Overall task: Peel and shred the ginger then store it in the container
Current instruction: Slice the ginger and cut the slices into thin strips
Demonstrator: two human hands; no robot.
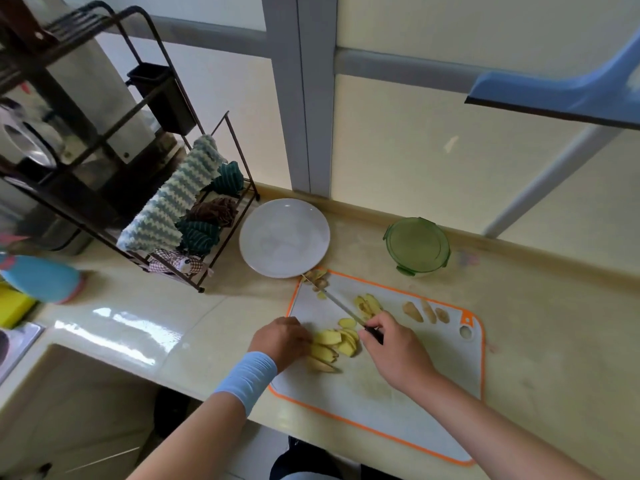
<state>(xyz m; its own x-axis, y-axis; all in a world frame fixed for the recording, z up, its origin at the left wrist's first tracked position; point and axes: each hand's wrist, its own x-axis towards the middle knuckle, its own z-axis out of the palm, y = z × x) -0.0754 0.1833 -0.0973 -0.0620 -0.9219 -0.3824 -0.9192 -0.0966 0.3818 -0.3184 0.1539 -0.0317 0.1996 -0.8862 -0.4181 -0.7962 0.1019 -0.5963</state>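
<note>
**Head view.** Your right hand (391, 351) grips the dark handle of the knife (341, 306). The blade points away from you, across the cutting board (381, 386) toward its far left corner. Your left hand (282, 337) rests against a fanned stack of ginger slices (332, 344) at the near left of the board. Its fingertips are hidden behind the hand, so you cannot tell whether they pinch the stack or only press on it.

Progress, as judged from the layout:
- Peeling appears done. The slices show pale yellow flesh, and the peel strips (426, 311) lie apart at the far right of the board.
- Slicing appears largely done. A second small pile of slices (369, 304) lies just beyond your right hand.
- Shredding is not yet visible. No fine strips are on the board.
- Storage remains. The green container (417, 245) stands on the counter beyond the board with its lid on. The white plate (284, 237) sits to its left.
</note>
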